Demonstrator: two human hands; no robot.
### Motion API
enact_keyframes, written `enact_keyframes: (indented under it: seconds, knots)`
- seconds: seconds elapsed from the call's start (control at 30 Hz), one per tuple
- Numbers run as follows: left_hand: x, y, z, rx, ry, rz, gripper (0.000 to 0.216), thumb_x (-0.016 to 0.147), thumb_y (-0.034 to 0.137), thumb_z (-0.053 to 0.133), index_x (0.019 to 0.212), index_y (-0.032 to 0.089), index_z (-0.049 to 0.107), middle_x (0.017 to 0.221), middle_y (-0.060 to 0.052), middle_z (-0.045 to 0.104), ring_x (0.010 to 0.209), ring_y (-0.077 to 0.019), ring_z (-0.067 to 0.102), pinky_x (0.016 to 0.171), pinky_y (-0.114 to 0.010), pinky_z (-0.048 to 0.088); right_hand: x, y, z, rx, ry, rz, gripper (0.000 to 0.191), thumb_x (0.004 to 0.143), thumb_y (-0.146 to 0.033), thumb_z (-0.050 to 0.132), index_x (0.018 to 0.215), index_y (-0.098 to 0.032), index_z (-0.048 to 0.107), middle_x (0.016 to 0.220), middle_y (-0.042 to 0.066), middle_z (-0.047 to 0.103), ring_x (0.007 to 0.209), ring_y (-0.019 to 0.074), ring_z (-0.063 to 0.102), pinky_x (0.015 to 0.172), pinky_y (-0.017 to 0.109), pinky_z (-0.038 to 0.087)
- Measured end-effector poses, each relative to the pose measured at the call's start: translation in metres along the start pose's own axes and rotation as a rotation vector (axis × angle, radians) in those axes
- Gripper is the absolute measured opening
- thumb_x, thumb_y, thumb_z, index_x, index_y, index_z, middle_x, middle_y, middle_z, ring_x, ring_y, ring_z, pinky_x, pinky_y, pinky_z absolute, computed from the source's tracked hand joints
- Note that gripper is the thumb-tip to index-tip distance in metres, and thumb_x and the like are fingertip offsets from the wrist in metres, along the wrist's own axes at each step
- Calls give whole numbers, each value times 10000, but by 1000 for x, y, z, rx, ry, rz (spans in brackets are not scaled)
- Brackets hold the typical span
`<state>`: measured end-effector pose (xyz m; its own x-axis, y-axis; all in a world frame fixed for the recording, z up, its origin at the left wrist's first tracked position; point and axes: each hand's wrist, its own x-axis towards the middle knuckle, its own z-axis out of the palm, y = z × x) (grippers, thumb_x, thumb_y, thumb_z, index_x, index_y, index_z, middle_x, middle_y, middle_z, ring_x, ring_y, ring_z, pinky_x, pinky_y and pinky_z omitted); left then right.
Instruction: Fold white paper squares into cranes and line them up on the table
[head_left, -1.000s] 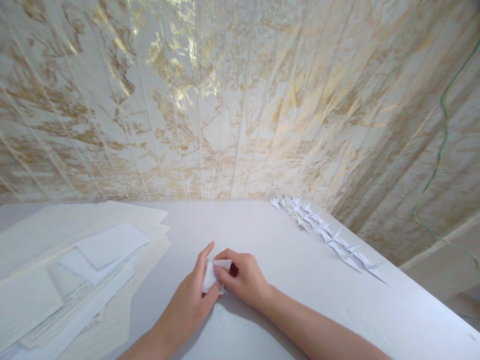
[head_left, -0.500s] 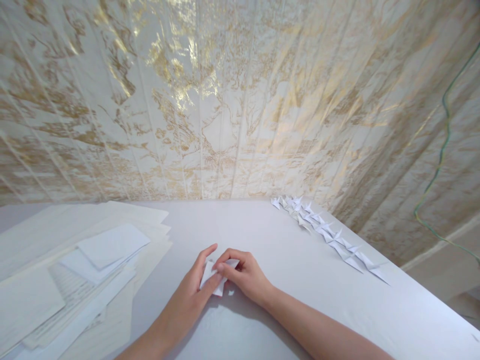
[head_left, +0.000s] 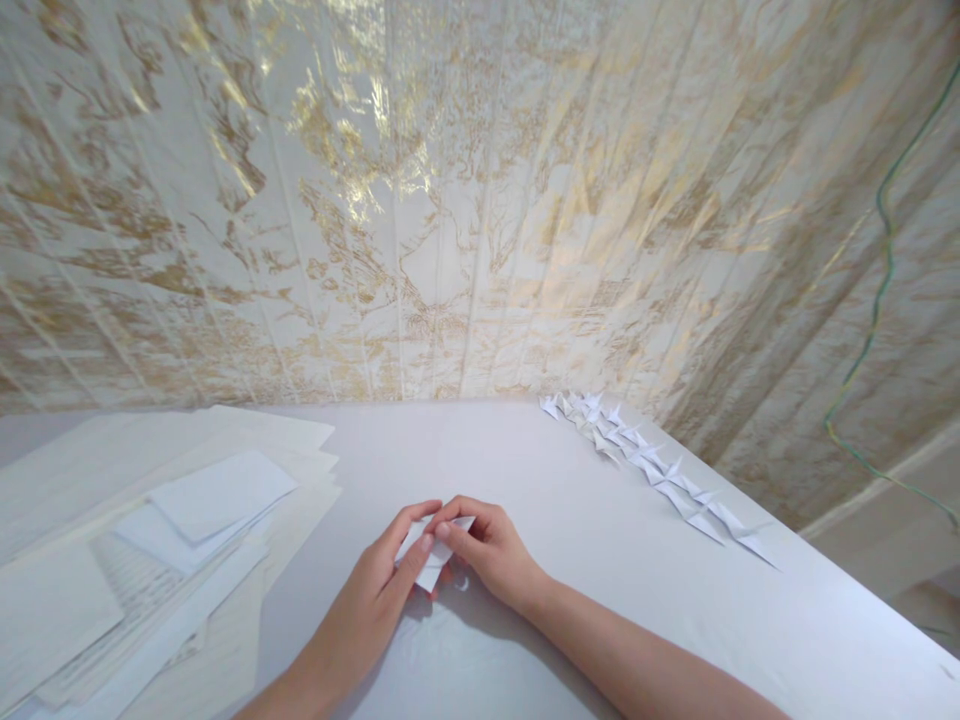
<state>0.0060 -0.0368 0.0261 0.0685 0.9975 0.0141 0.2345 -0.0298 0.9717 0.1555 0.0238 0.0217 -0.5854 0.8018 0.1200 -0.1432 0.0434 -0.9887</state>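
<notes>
Through my head feed, the wall (head_left: 420,200), covered in gold-patterned white sheeting, rises beyond the grip and fills most of my view. Below it, the white table (head_left: 465,450) spreads under and around both hands. Well to the left of the grip I have a loose pile of paper sheets (head_left: 225,490), overlapping, some with lines of writing. To the right of the grip and farther off, a row of folded paper shapes (head_left: 666,483) runs along the table's edge; beyond it, a green cord (head_left: 890,262) hangs down the wall. My left hand (head_left: 375,580) is closed around the near-left side of the small folded paper (head_left: 430,577), thumb on top. My right hand (head_left: 499,550) pinches its far-right part between thumb and bent forefinger. The piece sits between the two hands; I can't tell whether it touches the table.
</notes>
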Motion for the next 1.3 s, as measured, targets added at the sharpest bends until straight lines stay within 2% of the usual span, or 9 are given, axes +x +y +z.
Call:
enact_keyframes:
  seconds: [0.07,0.27,0.37,0.53,0.6,0.8,1.0,1.13,1.3]
  knots:
    - [-1,1,-1,3,6,17,431,962,520,400,1272,229,471,946,0,688,667,-147,627,679,-283,498,-1,-1,1,-34,24,-25,431,791,-585,661,837,-160,610,619,-11,592,480,111,558,468,222,416]
    - [0,1,-3,36,41,23,372,950,529,425,1173,243,508,838,36,650,729,-168,621,660,-270,488,-5,-5,1,-269,72,-154,286,891,-452,572,943,-175,625,666,-12,598,536,110,535,539,229,413]
    - [2,1,-4,117,75,56,326,946,509,452,1145,260,525,915,34,653,820,-174,611,724,-265,453,-6,-5,-1,-351,100,-189,259,919,-418,523,962,-182,620,663,-19,584,538,105,511,526,212,383]
    - [3,4,-4,124,41,77,304,946,496,454,1105,260,562,1005,11,681,973,-209,615,862,-295,416,-8,-3,-2,-407,57,-216,313,979,-409,410,1011,-171,611,567,-50,486,513,105,471,512,204,347]
    - [4,3,-4,124,54,50,336,939,510,453,1121,247,556,969,5,696,918,-213,631,826,-308,428,-9,-1,-4,-430,73,-243,319,992,-401,387,1036,-171,604,570,-53,472,511,105,455,517,209,338]
    - [7,-4,-8,68,110,-43,384,924,527,439,1142,217,502,688,43,665,682,-198,638,682,-309,450,0,4,-18,-321,274,-280,321,991,-440,377,1083,-182,545,562,-78,378,514,114,357,524,227,300]
    - [3,0,-5,187,127,7,362,911,559,460,1024,230,560,703,52,620,655,-172,583,634,-284,414,-2,2,-9,-448,75,-242,267,912,-357,558,1126,-203,517,659,-65,467,558,106,416,545,218,314]
    - [2,3,0,66,62,-7,381,914,550,465,1102,226,532,725,52,630,661,-160,594,607,-265,438,-4,0,-2,-423,130,-218,190,940,-331,505,1063,-194,552,598,-77,429,532,99,376,526,213,281]
    - [2,1,0,-108,30,-34,503,909,545,480,1277,208,413,644,73,615,596,-141,576,579,-248,442,2,4,-2,-182,146,-125,289,899,-453,554,1030,-197,531,594,-80,429,503,97,397,496,208,281]
